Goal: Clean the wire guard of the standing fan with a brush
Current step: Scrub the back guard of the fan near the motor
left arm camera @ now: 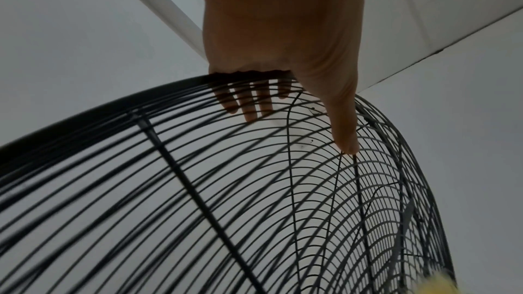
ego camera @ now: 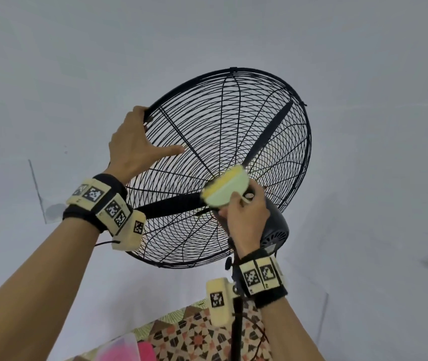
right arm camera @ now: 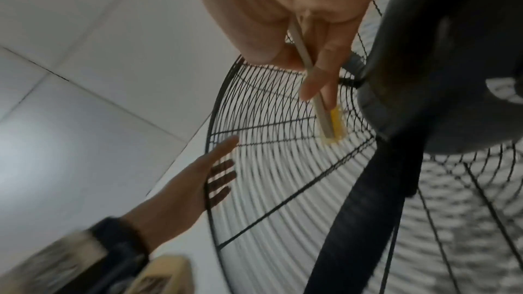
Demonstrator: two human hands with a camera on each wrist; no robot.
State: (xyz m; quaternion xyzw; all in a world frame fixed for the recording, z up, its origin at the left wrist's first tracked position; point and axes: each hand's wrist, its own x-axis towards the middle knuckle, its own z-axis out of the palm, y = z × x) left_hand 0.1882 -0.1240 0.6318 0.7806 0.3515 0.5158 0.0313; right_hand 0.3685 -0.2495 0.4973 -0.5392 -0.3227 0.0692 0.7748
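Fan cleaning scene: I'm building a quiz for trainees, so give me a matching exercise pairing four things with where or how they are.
Things:
1. left hand
2. right hand
3. brush
4. motor housing

States:
A. pale green with yellow bristles, against the guard near its centre
B. dark, behind the guard's centre
C. grips the guard's rim
D. holds the brush

Pairs: 1-C, 2-D, 3-A, 4-B
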